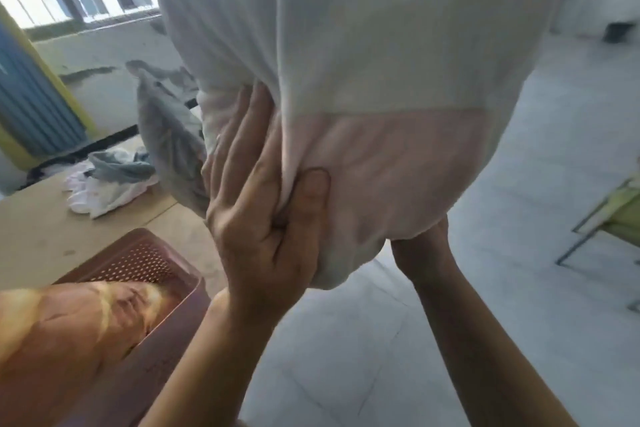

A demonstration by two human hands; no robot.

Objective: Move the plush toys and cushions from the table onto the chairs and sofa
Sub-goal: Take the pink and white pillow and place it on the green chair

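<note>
Head view is filled mostly by a large, soft white-and-pale-pink cushion [363,80], which is held up in the air in the upper centre of the frame, clear of the table and above the pale tiled floor [519,253] seen at the right and bottom. Its upper part is white and its lower band is pink. A tan wooden table [31,218] is seen at the middle left, with a pile of white and grey-blue cloth [107,180] lying on it. At the lower left, a dusky-pink perforated plastic basket [138,263] is seen, with an orange-brown plush item [62,329] inside it; what kind of toy it is cannot be told. A grey fabric piece [169,139] is seen just left of the cushion, touching or hanging beside it. At the far right edge, part of a metal-legged chair with a yellow-green seat [616,215] is visible. The cushion's lower left side is clasped by the left hand [263,211], thumb pressed into the pink fabric and fingers spread behind a fold. The right hand [426,243] is placed under the cushion's bottom edge; its fingers are hidden, so its grasp cannot be told.
</note>
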